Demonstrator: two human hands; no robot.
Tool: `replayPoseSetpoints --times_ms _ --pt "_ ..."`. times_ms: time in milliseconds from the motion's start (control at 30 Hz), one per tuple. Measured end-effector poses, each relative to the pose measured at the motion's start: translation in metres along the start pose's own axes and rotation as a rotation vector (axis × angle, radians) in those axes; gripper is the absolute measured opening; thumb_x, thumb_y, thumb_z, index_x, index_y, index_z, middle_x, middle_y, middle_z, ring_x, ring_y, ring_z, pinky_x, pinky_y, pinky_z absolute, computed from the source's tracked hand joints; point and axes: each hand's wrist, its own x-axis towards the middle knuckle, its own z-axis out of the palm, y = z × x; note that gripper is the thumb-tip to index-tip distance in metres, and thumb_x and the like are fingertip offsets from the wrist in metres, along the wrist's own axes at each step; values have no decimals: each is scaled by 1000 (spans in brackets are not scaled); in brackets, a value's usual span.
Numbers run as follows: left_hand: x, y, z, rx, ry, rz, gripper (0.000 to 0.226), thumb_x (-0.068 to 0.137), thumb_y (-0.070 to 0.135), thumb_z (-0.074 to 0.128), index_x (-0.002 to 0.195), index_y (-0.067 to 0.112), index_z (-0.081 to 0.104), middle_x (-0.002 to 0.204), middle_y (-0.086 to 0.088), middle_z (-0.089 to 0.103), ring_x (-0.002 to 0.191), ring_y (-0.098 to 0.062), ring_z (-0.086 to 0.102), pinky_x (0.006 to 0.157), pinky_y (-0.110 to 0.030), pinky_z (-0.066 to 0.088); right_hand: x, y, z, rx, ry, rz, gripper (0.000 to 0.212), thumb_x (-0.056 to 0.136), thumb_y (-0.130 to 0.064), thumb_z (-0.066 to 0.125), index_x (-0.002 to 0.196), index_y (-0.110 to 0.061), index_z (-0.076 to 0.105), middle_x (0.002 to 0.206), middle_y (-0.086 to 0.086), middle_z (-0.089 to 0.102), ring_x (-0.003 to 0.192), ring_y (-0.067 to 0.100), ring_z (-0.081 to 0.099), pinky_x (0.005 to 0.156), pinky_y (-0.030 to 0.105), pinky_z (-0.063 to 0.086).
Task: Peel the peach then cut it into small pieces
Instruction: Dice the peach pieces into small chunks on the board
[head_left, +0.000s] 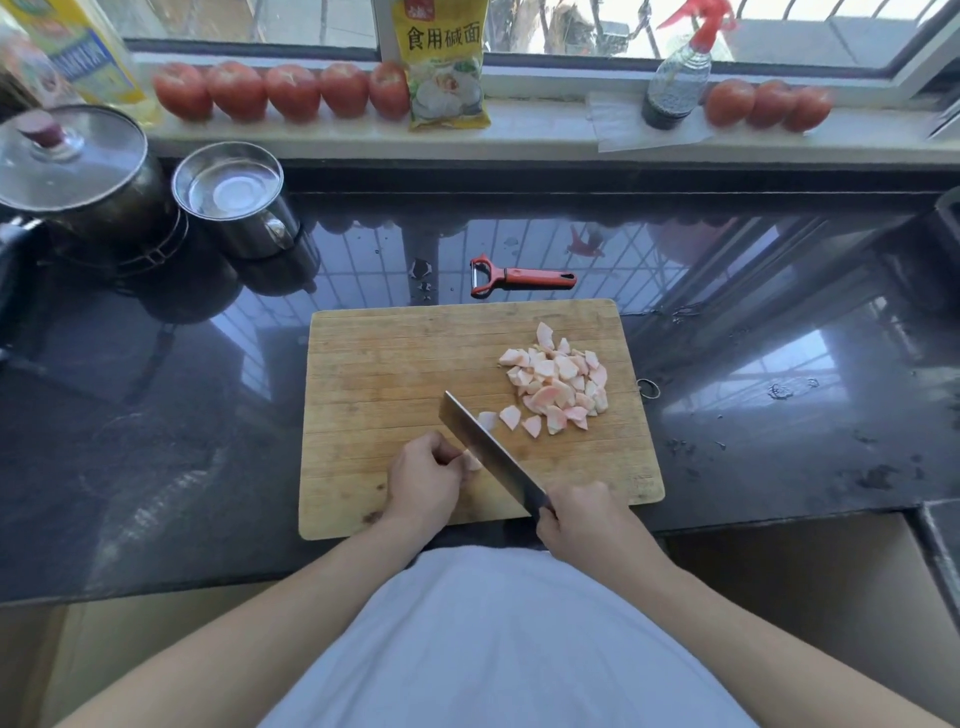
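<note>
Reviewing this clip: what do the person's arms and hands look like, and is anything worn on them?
Both forearms are bare from the frame's lower edge up to the wrists, with no sleeves in view. The left hand and the right hand wear no gloves, and no rings, watch or bracelets are visible. The only clothing seen is a plain white garment over the torso.

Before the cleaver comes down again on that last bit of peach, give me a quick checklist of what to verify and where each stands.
1. Right hand has a full grip on the cleaver handle: ok.
2. Left hand steadies the last peach piece on the cutting board: ok.
3. Left fingertips tucked back from the blade: cannot tell, the blade sits right beside them.
4. Cut peach pieces heaped clear of the cutting line: ok, except one piece touching the blade.
5. Peeler off the board, out of the way: ok.
6. Board fully on the counter: not ok, its near edge slightly overhangs.
</note>
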Motion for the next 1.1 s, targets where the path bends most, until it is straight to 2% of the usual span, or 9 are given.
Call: replayPoseSetpoints --times_ms 167,267,400,467,567,733,867,1000,1100 --pt "2 -2 0 -17 -6 -5 20 91 20 74 72 21 69 73 6 75 84 -19 71 80 -41 57 -3 3 2 -42 7 -18 21 99 -20 47 85 -11 59 74 4 51 76 26 54 62 32 41" --pt "1 -2 1 -8 -1 1 20 92 22 74 73 20 69 73 6 75 84 -18 69 71 -34 51 -3 4 3 -48 -2 -12 23 100 -20 47 91 -9 64 69 1 45 76 25 52 63 32 44" --pt "0 0 0 -3 -7 16 19 92 17 72 73 17 69 73 5 74 83 -17 67 64 -30 44 4 1 6 -94 -67 24 32 99 -15 48 67 -17 43 67 2 45 76 28 48 58 30 37" --pt "1 1 0 -2 -10 30 22 91 15 71 70 19 68 72 6 73 81 -17 68 64 -29 44 11 -4 8 -95 -60 5 23 99 -14 47 77 -13 52 77 10 60 76 30 51 57 31 37" --pt "0 1 0 0 -12 47 22 90 17 74 69 18 68 71 5 73 79 -16 67 62 -28 42 19 -17 4 -23 12 -19 22 100 -17 45 96 -8 64 88 14 65 77 31 57 60 32 38" --pt "3 -1 -1 6 -18 23 19 92 19 74 74 15 70 72 6 74 81 -14 68 61 -27 43 6 -15 -5 79 115 -47 18 102 -21 45 84 -18 49 85 13 65 72 31 53 61 36 42" --pt "3 -1 -1 8 -23 5 20 91 19 74 71 20 69 71 6 75 81 -16 68 68 -31 49 -3 -7 -7 15 81 -56 20 101 -21 45 90 -10 58 88 14 67 81 36 61 70 41 51" --pt "2 0 -1 15 -18 9 20 91 18 72 71 18 70 70 6 74 79 -18 67 64 -29 45 -2 -7 -1 -28 37 -46 19 101 -22 45 83 -15 51 91 15 65 84 36 60 68 39 47" --pt "1 2 -1 14 -17 15 21 91 17 72 70 19 70 69 7 74 78 -16 67 62 -28 42 2 -6 2 -49 30 -34 19 100 -20 47 87 -12 58 91 14 65 77 32 53 64 35 41"
